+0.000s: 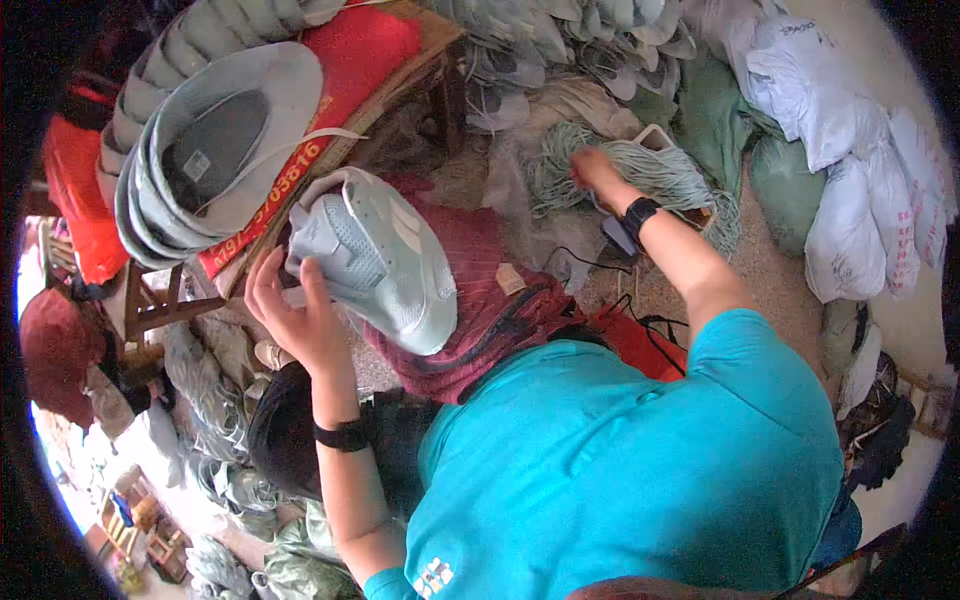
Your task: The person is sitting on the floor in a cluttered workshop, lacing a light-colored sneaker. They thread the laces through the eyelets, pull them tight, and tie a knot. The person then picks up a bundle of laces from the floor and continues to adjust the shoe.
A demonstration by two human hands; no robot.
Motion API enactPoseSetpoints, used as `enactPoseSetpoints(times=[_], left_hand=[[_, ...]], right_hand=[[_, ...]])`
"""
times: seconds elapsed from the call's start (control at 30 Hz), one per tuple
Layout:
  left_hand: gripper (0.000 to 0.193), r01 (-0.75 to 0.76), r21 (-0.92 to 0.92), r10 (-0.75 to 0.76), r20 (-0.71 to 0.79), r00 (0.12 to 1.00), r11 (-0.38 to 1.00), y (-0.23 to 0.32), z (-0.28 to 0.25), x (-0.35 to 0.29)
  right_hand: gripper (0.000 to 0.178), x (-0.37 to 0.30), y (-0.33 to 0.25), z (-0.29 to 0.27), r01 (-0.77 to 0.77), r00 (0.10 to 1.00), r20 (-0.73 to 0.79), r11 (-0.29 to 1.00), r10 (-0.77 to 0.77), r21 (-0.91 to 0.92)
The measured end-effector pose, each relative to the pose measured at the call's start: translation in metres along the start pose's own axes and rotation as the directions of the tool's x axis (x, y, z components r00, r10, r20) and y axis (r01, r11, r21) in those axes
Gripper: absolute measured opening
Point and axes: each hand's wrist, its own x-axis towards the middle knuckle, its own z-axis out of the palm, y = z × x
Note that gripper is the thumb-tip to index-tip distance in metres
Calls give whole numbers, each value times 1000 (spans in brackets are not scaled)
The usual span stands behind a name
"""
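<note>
My left hand [300,312] grips a pale grey-green shoe upper [405,268] by its heel end, thumb on the near side. The upper hangs tilted above my lap, its toe pointing down and to the right. At arm's length to the far right, my right hand [597,172] has its fingers closed at a thick bundle of pale green shoelaces [655,168]. Its fingertips are partly hidden among the strands. Dark bands circle both wrists.
Nested shoe uppers [285,85] curve along a wooden bench [400,70] with a red printed cover [265,205]. More uppers [610,40] pile up at the back. White sacks [845,190] and green sacks [775,190] stand at right. Dark red cloth [480,325] covers my lap.
</note>
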Motion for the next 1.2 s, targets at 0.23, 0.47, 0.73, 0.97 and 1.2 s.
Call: enactPoseSetpoints(times=[0.23, 0.47, 0.73, 0.97, 1.2], left_hand=[[60, 295, -519, 100, 604, 791, 802, 96, -9, -11], [25, 565, -323, -86, 811, 579, 760, 84, -59, -20], [41, 381, -582, 97, 626, 774, 718, 82, -52, -36], [32, 605, -507, 38, 785, 619, 614, 86, -55, -45], [30, 660, -407, -107, 798, 594, 632, 57, -80, -70]], right_hand=[[23, -235, -223, 34, 564, 605, 460, 757, -650, 329], [8, -306, -280, 23, 663, 601, 278, 661, -750, 351], [7, -321, -288, 4, 778, 475, 342, 568, -811, 267], [5, -334, -293, -1, 913, 399, 142, 407, -906, 31], [8, -272, -271, -31, 529, 528, 100, 235, -843, -815]])
